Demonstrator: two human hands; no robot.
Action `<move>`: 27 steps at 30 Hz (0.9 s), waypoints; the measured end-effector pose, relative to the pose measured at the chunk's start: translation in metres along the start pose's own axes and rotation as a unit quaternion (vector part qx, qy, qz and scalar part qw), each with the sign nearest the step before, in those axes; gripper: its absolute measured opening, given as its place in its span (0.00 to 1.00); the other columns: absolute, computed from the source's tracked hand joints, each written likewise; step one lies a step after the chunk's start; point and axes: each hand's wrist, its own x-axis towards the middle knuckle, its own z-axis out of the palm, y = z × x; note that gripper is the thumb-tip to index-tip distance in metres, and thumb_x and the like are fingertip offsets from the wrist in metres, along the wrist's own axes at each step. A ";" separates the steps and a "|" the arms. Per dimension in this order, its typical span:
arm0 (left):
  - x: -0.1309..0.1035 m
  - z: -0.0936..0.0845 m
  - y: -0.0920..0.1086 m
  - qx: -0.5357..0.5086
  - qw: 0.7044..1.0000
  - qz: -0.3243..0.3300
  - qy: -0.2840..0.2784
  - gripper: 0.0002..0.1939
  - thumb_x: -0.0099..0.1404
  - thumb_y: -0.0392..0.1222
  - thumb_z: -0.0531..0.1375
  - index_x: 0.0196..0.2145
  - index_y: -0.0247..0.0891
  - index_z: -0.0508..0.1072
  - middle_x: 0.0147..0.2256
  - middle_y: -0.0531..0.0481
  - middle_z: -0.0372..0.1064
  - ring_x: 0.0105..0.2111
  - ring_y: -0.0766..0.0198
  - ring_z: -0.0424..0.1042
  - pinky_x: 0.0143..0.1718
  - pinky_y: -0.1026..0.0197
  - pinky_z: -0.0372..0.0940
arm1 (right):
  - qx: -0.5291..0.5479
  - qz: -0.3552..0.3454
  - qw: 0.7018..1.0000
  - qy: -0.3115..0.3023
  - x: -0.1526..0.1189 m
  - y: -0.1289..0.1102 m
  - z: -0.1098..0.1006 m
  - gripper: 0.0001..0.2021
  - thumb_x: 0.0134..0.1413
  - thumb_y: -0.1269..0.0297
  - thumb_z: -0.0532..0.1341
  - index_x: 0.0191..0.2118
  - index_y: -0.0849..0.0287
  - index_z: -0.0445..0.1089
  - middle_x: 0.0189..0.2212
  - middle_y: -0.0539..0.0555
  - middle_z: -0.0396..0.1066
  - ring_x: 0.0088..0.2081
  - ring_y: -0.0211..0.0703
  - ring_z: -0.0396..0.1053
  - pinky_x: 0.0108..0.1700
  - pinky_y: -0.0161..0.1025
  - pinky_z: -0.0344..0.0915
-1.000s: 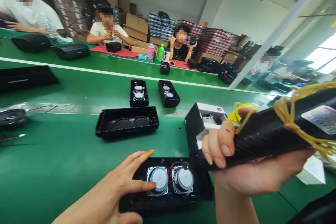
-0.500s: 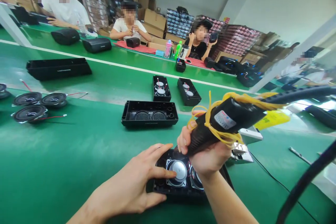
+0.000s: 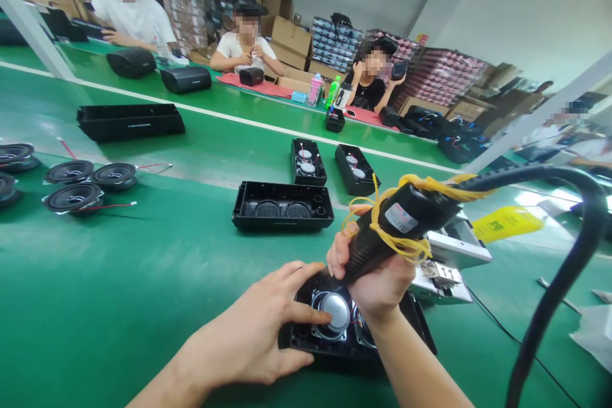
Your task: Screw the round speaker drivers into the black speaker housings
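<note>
My right hand (image 3: pixel 382 277) is wrapped around a black electric screwdriver (image 3: pixel 370 239), tied with yellow cord and fed by a thick black cable. Its tip points down into a black speaker housing (image 3: pixel 329 352) and is hidden. Across the housing's left end, my left hand (image 3: pixel 261 325) grips with the thumb at the near edge and fingers toward the far edge. One of its fingers presses on the silver back of a speaker driver (image 3: pixel 336 313). A second driver (image 3: pixel 364 325) sits to the right in the housing, partly covered by my right hand and wrist.
Beyond my hands lies another open housing (image 3: pixel 283 220). Loose speaker drivers (image 3: pixel 74 196) lie at left, near a long black housing (image 3: pixel 131 122). Two housings with drivers (image 3: pixel 308 162) stand farther back. A metal device (image 3: pixel 442 277) and yellow bottle (image 3: pixel 509 224) are at right. Co-workers (image 3: pixel 246 51) sit opposite.
The whole view has shifted, so the scene sits slightly farther right. Both hands keep their places on the housing and screwdriver; the screwdriver's top leans a little less to the right.
</note>
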 end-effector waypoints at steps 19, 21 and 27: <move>0.000 -0.001 0.002 -0.005 0.999 -0.025 -0.029 0.35 0.58 0.42 0.77 0.62 0.65 0.79 0.78 0.54 0.51 0.77 0.37 0.53 0.78 0.31 0.51 | -0.008 0.005 1.000 -0.008 -0.005 0.007 0.007 0.36 0.56 0.22 0.63 0.48 0.52 0.69 0.21 0.45 0.66 0.15 0.38 0.59 0.18 0.35 0.58; 0.001 -0.003 0.004 -0.009 0.999 -0.027 -0.030 0.35 0.57 0.42 0.77 0.61 0.65 0.80 0.77 0.52 0.53 0.76 0.37 0.54 0.77 0.31 0.52 | -0.008 0.011 1.000 -0.015 -0.007 0.011 0.005 0.36 0.55 0.21 0.64 0.47 0.52 0.69 0.22 0.46 0.67 0.15 0.39 0.60 0.18 0.35 0.58; 0.005 -0.001 0.000 0.005 1.000 -0.014 -0.026 0.38 0.52 0.46 0.82 0.60 0.65 0.81 0.77 0.53 0.55 0.74 0.36 0.58 0.75 0.33 0.57 | -0.005 0.009 1.000 -0.019 -0.013 0.023 -0.001 0.38 0.55 0.20 0.63 0.49 0.53 0.70 0.21 0.47 0.66 0.16 0.39 0.59 0.19 0.36 0.58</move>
